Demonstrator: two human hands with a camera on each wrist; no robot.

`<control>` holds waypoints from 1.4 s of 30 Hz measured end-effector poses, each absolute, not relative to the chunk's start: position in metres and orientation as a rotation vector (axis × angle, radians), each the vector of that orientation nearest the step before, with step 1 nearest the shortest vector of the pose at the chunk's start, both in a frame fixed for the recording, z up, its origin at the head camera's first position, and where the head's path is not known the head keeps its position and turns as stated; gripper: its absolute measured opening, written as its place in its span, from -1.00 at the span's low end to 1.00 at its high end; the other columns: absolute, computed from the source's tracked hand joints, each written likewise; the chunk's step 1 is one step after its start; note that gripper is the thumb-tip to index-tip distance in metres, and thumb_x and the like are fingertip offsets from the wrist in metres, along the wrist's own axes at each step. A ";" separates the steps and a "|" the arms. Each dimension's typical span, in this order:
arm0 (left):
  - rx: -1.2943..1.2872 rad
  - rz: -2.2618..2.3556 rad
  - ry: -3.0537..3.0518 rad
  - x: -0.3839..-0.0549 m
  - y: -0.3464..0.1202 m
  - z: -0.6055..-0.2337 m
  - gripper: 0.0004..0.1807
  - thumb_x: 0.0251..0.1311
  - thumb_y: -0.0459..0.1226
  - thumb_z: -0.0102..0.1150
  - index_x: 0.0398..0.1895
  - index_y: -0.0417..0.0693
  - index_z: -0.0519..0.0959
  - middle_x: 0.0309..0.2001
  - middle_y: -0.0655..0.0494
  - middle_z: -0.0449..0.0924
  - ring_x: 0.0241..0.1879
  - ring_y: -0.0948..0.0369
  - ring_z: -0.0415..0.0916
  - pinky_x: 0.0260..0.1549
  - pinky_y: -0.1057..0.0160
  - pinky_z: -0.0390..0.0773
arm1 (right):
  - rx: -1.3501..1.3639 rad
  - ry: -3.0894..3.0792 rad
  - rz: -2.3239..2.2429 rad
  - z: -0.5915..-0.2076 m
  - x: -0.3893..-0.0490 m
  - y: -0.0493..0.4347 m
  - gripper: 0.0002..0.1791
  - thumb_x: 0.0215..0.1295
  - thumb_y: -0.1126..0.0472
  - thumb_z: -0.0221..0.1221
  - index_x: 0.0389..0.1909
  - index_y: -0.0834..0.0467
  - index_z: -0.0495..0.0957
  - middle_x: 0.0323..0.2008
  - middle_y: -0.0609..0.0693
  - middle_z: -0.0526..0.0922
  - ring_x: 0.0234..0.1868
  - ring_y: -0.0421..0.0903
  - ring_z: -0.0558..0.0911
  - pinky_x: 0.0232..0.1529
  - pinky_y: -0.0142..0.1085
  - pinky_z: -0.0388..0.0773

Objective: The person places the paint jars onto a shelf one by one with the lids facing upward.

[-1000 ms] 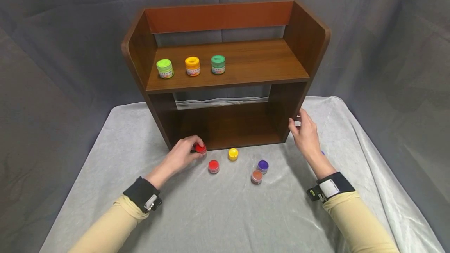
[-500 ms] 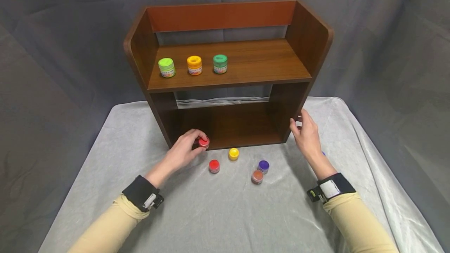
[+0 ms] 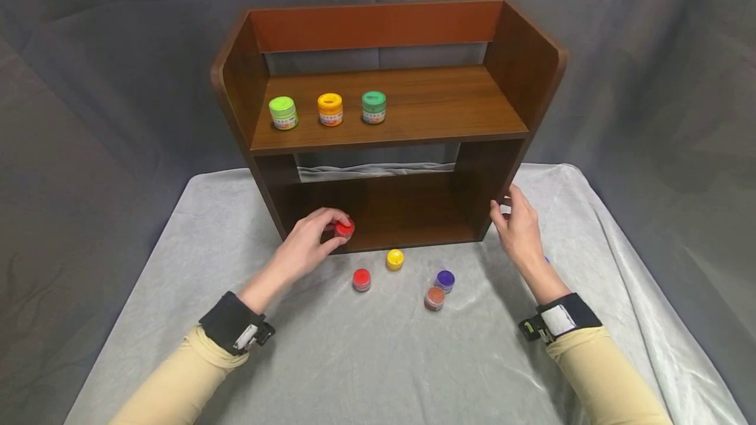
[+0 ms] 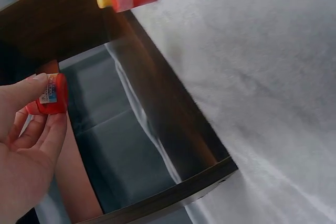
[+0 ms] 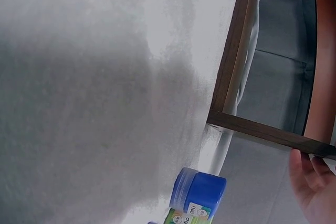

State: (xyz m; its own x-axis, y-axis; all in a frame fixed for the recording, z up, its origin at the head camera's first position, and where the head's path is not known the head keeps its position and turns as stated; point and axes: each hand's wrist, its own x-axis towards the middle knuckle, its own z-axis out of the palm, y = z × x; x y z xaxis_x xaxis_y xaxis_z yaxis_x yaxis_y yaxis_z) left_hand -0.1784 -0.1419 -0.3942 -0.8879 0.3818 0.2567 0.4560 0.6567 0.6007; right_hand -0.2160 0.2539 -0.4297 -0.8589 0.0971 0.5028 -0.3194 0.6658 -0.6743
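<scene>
Between thumb and fingers my left hand (image 3: 310, 236) grips a small red paint jar (image 4: 53, 94), which overlaps the front of the lower board of the brown shelf (image 3: 407, 215) in the head view. At the shelf's right side panel, my right hand (image 3: 518, 225) touches the outer face with its fingertips (image 5: 295, 156) and holds no jar. On the cloth in front stand a second red jar (image 3: 361, 280), a yellow jar (image 3: 395, 260), a purple jar (image 3: 445, 281) and a brown jar (image 3: 434, 298).
Light green (image 3: 283, 113), orange (image 3: 330, 109) and dark green (image 3: 374, 107) jars stand in a row on the upper shelf. A blue jar (image 5: 202, 190) sits outside the right panel, mostly hidden behind my right arm in the head view. Grey cloth (image 3: 378, 366) covers the table.
My left hand has carried the red jar from the cloth before the shelf up and forward over the lower board. My right hand has stayed at the side panel.
</scene>
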 end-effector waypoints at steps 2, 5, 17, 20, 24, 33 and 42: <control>-0.704 -1.057 -2.747 -0.178 -0.142 -0.390 -0.68 0.15 -0.30 0.41 -0.03 0.01 0.58 -0.02 0.08 0.63 -0.01 0.17 0.59 0.10 0.13 0.62 | 0.171 -2.373 1.090 -0.430 -0.216 0.254 -0.63 0.40 0.32 0.09 0.19 0.27 0.42 0.01 0.26 0.63 0.01 0.20 0.68 -0.13 0.03 0.65; -0.700 -1.072 -2.731 -0.178 -0.141 -0.384 -0.66 0.15 -0.30 0.41 -0.01 -0.01 0.58 0.01 0.06 0.63 0.01 0.15 0.59 0.11 0.12 0.61 | 0.166 -2.371 1.086 -0.430 -0.215 0.255 -0.63 0.40 0.31 0.10 0.19 0.26 0.42 0.01 0.25 0.64 0.00 0.19 0.69 -0.13 0.01 0.65; -0.677 -1.159 -2.638 -0.175 -0.134 -0.352 -0.60 0.13 -0.27 0.42 0.05 0.00 0.57 0.04 0.09 0.66 0.04 0.18 0.65 0.13 0.16 0.60 | 0.175 -2.374 1.078 -0.429 -0.214 0.253 -0.61 0.39 0.30 0.11 0.22 0.24 0.42 0.04 0.24 0.64 0.00 0.18 0.70 -0.14 0.02 0.66; -0.701 -1.195 -2.602 -0.174 -0.130 -0.344 -0.60 0.14 -0.26 0.41 0.06 0.00 0.57 0.04 0.07 0.68 0.03 0.18 0.67 0.12 0.17 0.60 | 0.173 -2.371 1.077 -0.429 -0.214 0.253 -0.61 0.39 0.31 0.11 0.21 0.25 0.42 0.03 0.25 0.65 0.00 0.19 0.70 -0.14 0.04 0.66; -0.732 -1.201 -2.561 -0.172 -0.126 -0.335 -0.60 0.16 -0.22 0.40 0.07 0.02 0.57 0.07 0.07 0.68 0.03 0.19 0.69 0.10 0.19 0.61 | 0.173 -2.369 1.065 -0.429 -0.214 0.253 -0.61 0.39 0.32 0.10 0.21 0.26 0.42 0.02 0.26 0.64 0.00 0.20 0.70 -0.13 0.06 0.66; -0.745 -1.203 -2.527 -0.170 -0.118 -0.322 -0.58 0.15 -0.23 0.40 0.09 0.02 0.57 0.06 0.08 0.69 0.03 0.21 0.70 0.10 0.22 0.61 | 0.183 -2.367 1.065 -0.428 -0.215 0.253 -0.60 0.39 0.32 0.11 0.23 0.25 0.41 0.02 0.27 0.64 0.00 0.21 0.70 -0.14 0.05 0.67; -0.759 -1.202 -2.492 -0.169 -0.109 -0.309 -0.57 0.15 -0.23 0.40 0.11 0.03 0.58 0.14 0.09 0.66 0.07 0.23 0.67 0.13 0.27 0.58 | 0.203 -2.362 1.070 -0.429 -0.215 0.254 -0.61 0.40 0.29 0.10 0.21 0.23 0.42 0.02 0.26 0.63 -0.01 0.20 0.70 -0.16 0.06 0.68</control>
